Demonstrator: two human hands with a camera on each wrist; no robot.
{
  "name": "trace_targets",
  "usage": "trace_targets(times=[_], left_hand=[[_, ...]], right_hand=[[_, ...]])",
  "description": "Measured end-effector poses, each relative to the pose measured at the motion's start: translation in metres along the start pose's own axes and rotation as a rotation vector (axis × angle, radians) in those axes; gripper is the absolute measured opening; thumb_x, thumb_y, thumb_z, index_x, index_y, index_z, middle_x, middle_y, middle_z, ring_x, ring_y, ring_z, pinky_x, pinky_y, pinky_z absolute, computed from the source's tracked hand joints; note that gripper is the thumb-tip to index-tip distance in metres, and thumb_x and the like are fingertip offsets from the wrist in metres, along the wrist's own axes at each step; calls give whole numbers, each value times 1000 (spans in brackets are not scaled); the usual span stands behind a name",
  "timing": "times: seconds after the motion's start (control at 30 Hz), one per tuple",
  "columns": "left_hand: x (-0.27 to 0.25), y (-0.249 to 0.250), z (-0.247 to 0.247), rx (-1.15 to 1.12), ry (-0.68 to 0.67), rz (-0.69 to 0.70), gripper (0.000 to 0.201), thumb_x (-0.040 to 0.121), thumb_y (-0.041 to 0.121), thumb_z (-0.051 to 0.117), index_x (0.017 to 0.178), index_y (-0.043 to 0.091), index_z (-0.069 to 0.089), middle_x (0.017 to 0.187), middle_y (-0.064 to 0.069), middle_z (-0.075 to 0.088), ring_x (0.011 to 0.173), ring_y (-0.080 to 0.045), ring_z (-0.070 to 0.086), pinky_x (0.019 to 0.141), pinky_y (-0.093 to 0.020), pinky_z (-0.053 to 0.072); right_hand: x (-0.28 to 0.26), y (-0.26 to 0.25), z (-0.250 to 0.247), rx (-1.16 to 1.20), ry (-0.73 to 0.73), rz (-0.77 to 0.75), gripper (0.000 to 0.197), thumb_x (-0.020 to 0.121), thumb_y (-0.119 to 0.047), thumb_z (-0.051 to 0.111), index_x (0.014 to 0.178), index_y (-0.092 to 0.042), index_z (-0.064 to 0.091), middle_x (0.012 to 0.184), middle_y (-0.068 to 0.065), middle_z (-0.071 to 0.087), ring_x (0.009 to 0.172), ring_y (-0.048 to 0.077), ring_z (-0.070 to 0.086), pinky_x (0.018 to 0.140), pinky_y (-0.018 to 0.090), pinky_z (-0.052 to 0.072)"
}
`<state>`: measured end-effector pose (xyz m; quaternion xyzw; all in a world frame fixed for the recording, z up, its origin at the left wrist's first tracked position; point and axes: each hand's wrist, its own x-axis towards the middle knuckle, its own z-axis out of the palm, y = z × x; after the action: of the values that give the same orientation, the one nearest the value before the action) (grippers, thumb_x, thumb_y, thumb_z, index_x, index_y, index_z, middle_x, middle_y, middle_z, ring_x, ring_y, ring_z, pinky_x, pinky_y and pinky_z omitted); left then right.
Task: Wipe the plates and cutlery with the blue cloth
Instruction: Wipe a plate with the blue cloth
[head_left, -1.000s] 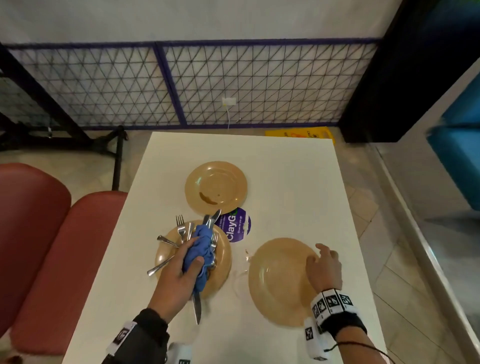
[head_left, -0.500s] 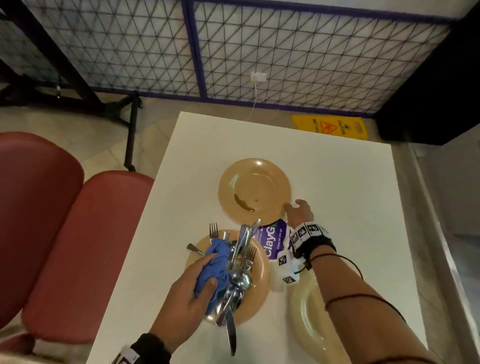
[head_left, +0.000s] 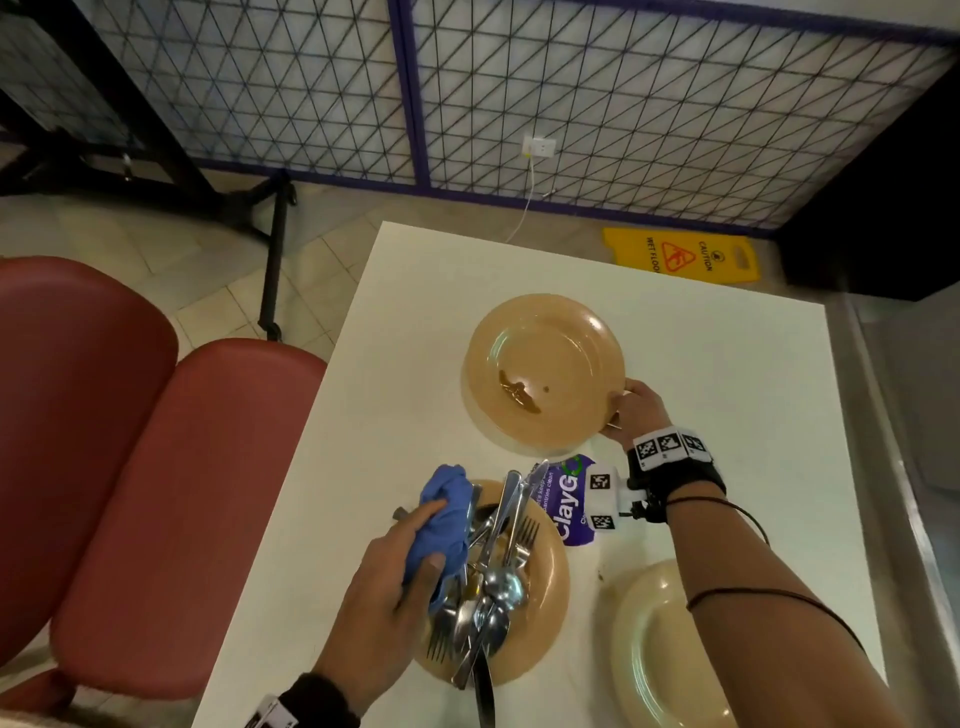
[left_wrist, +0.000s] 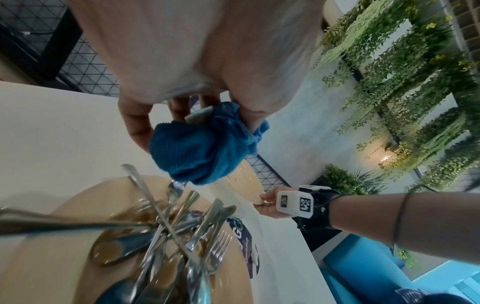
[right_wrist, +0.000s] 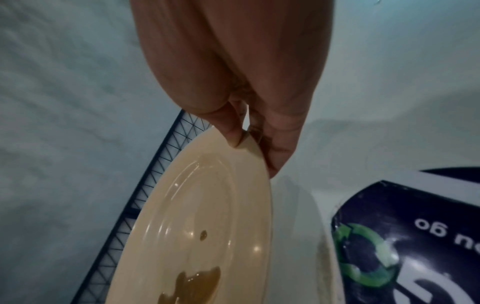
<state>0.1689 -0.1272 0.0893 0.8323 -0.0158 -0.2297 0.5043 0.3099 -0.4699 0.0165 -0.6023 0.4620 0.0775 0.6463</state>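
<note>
My left hand (head_left: 395, 582) grips the bunched blue cloth (head_left: 441, 525) (left_wrist: 205, 148) above the near-left tan plate (head_left: 540, 623), which carries a pile of cutlery (head_left: 493, 571) (left_wrist: 166, 230): forks, spoons and a knife. My right hand (head_left: 631, 410) pinches the right rim of the far tan plate (head_left: 540, 369) (right_wrist: 202, 226), thumb on top and fingers beneath; that edge looks raised off the table. Brown sauce smears (head_left: 519, 397) mark this plate. A third, paler plate (head_left: 660, 649) lies near right, partly under my right forearm.
A purple round sticker (head_left: 566, 499) sits on the white table (head_left: 727, 389) between the plates. Red seats (head_left: 171, 493) stand left of the table. A wire-mesh fence (head_left: 571, 88) runs behind, and a yellow wet-floor sign (head_left: 680, 254) lies on the floor.
My right hand left the near-right plate, reached forward and took hold of the far plate's rim. My left hand kept the cloth over the cutlery plate. The head camera tilted down.
</note>
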Motion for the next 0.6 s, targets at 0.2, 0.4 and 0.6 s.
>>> trace_targets(times=[0.2, 0.4, 0.6], left_hand=[[30, 48, -4, 71, 61, 89, 47, 104, 31, 51, 140, 58, 38, 122, 15, 50, 114, 6, 47, 88, -5, 37], [54, 109, 31, 224, 68, 423, 48, 101, 17, 54, 143, 41, 47, 141, 17, 41, 128, -5, 43, 106, -15, 36], [25, 130, 117, 719, -126, 604, 45, 100, 28, 48, 144, 37, 47, 141, 6, 47, 123, -23, 45, 101, -41, 46]], right_hand=[[-57, -5, -28, 309, -163, 38, 31, 97, 8, 34, 116, -7, 53, 112, 19, 60, 100, 34, 60, 83, 49, 55], [-124, 22, -58, 470, -265, 50, 33, 85, -3, 42, 117, -4, 52, 115, 20, 59, 95, 31, 58, 74, 43, 57], [-171, 61, -87, 572, -270, 4, 31, 96, -11, 42, 124, -5, 54, 117, 22, 59, 96, 34, 61, 79, 44, 55]])
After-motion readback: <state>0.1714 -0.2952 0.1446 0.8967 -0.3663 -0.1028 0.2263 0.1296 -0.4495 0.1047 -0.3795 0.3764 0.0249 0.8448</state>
